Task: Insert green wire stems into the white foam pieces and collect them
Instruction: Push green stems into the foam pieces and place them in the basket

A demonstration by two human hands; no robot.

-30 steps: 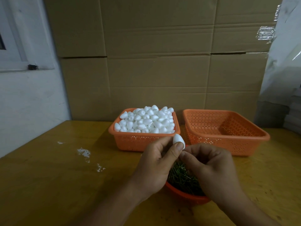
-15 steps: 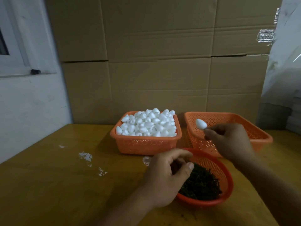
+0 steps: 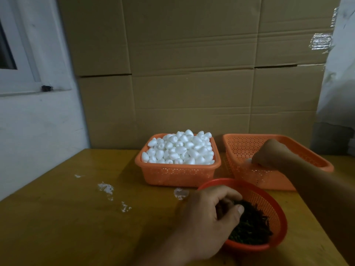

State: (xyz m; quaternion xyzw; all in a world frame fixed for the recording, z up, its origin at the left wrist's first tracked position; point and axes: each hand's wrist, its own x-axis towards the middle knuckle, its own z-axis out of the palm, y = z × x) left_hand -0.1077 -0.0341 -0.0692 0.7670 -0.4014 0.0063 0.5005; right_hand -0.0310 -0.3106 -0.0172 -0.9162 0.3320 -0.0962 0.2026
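Pinching a smooth white foam piece in my right hand, inside the perforated orange basket, right of frame. Left hand grip curled into dark green wire stems, round mesh bowl, lower centre.

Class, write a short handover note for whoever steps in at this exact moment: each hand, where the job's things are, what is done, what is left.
Left hand: fingers curled into the green wire stems in the round red mesh basket.
Right hand: grip on one white foam piece, lowered inside the right orange perforated basket.
Done: that piece is nearly deposited; whether it is stemmed is hidden.
Left: the heaped loose foam pieces in the left orange basket.
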